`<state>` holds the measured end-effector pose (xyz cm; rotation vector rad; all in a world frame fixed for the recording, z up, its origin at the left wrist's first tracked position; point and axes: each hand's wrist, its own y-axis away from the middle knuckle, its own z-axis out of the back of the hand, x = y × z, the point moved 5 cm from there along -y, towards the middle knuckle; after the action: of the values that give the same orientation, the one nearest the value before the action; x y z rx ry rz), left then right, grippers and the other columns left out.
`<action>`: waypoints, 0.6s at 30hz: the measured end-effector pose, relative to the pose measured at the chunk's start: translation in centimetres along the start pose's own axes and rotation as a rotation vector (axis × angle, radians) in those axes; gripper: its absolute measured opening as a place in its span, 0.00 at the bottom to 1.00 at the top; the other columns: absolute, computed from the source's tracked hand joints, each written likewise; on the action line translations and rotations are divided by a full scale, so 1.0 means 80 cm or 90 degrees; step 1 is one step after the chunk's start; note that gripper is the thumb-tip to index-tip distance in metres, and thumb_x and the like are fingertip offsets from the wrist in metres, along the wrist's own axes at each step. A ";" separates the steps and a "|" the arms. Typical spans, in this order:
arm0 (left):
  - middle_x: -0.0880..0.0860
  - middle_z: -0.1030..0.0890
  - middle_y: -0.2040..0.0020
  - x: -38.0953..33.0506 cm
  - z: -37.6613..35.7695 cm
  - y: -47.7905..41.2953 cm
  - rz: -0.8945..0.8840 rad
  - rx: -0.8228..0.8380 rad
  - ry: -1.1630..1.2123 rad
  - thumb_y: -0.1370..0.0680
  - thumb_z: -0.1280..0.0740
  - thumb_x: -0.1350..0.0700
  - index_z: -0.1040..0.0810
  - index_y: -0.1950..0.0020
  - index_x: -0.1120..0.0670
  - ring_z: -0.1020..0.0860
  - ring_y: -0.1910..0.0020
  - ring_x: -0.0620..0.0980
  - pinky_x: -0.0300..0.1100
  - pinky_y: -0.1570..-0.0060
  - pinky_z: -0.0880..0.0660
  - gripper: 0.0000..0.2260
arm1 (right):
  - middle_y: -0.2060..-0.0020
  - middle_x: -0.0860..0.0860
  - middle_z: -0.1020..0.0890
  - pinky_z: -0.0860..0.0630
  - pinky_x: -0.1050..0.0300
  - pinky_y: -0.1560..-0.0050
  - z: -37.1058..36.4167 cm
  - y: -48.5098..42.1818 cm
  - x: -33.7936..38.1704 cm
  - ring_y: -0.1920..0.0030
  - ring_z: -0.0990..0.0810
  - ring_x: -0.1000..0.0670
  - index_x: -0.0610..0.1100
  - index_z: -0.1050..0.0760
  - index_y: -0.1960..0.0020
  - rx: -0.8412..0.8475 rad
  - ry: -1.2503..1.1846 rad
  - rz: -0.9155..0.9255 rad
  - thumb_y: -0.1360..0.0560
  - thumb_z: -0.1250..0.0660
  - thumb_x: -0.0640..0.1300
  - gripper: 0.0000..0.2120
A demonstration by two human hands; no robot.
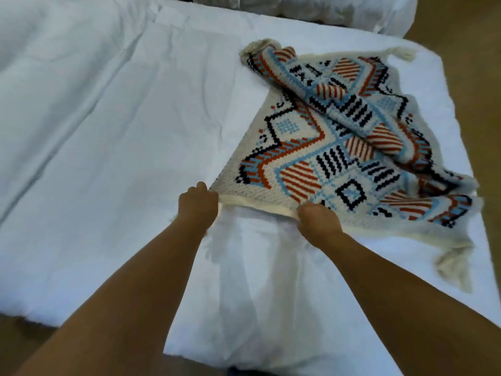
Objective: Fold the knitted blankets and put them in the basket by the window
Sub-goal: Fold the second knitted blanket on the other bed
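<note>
– While both forearms reach up from the bottom of the frame, what are the hands doing?

– Left hand [199, 203], just left of centre, is clenched round the near corner of the knitted blanket [339, 147], knuckles up. Right hand [318, 222] sits a little to its right and grips the same cream hem [257, 208], which runs between the two. Its fingertips are tucked out of sight at the cloth.

– And how does the blanket lie?

– It lies on the right half of the frame, on the bed's white sheet [108, 131]. The part nearest the hands is flat, showing zigzags and striped patches in rust, pale blue and navy on cream. Its left edge runs straight, up and to the right from the left hand. Further up and right it is bunched into loose, overlapping folds.

– Anything at the edges?

– Cream tassels: one tassel [404, 54] at the upper right, a knotted one [254, 47] at the top of the bunch, and a blurred one [455, 264] trailing at the lower right.

– Beyond that?

– A white pillow [339, 12] lies along the top edge, and the tan floor [466, 36] shows in the upper right corner.
</note>
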<state>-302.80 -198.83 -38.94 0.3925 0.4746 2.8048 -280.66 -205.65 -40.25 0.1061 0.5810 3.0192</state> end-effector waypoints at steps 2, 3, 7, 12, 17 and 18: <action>0.55 0.27 0.44 0.008 -0.001 0.057 0.013 -0.018 -0.028 0.20 0.44 0.60 0.25 0.37 0.55 0.25 0.46 0.54 0.43 0.58 0.34 0.14 | 0.50 0.41 0.21 0.27 0.54 0.56 0.002 0.044 0.014 0.50 0.21 0.41 0.38 0.24 0.48 -0.005 0.016 0.028 0.24 0.41 0.38 0.09; 0.54 0.27 0.44 0.010 -0.003 0.079 0.020 -0.011 -0.041 0.20 0.43 0.59 0.25 0.38 0.55 0.25 0.46 0.53 0.42 0.58 0.34 0.13 | 0.51 0.41 0.20 0.28 0.54 0.57 0.001 0.061 0.020 0.51 0.21 0.41 0.38 0.24 0.48 -0.005 0.023 0.042 0.23 0.40 0.39 0.09; 0.53 0.28 0.43 0.022 -0.032 0.183 0.069 0.064 -0.084 0.21 0.38 0.57 0.26 0.37 0.54 0.26 0.43 0.51 0.41 0.53 0.33 0.13 | 0.61 0.43 0.27 0.33 0.55 0.61 -0.025 0.151 0.063 0.53 0.21 0.41 0.39 0.25 0.52 0.018 0.014 0.100 0.23 0.42 0.39 0.07; 0.53 0.29 0.40 0.044 -0.088 0.276 0.105 0.176 -0.101 0.23 0.35 0.56 0.28 0.34 0.55 0.27 0.41 0.51 0.41 0.47 0.30 0.17 | 0.60 0.44 0.24 0.34 0.56 0.60 -0.095 0.230 0.117 0.55 0.23 0.41 0.42 0.31 0.60 0.090 -0.010 0.141 0.24 0.42 0.36 0.07; 0.54 0.29 0.40 0.045 -0.148 0.304 0.105 0.203 -0.088 0.21 0.37 0.56 0.29 0.33 0.55 0.27 0.41 0.52 0.41 0.47 0.29 0.17 | 0.47 0.43 0.21 0.27 0.54 0.53 -0.142 0.245 0.126 0.48 0.22 0.43 0.40 0.25 0.48 0.105 0.000 0.123 0.25 0.41 0.35 0.09; 0.54 0.29 0.39 0.042 -0.157 0.305 0.102 0.201 -0.089 0.21 0.38 0.56 0.30 0.32 0.56 0.27 0.41 0.52 0.41 0.47 0.29 0.17 | 0.47 0.43 0.21 0.27 0.54 0.52 -0.147 0.243 0.124 0.47 0.22 0.42 0.40 0.25 0.47 0.108 -0.001 0.118 0.24 0.42 0.35 0.09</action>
<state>-315.07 -223.54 -41.00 0.7167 0.8932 2.8284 -292.46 -227.19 -43.33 0.1791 0.8735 3.1393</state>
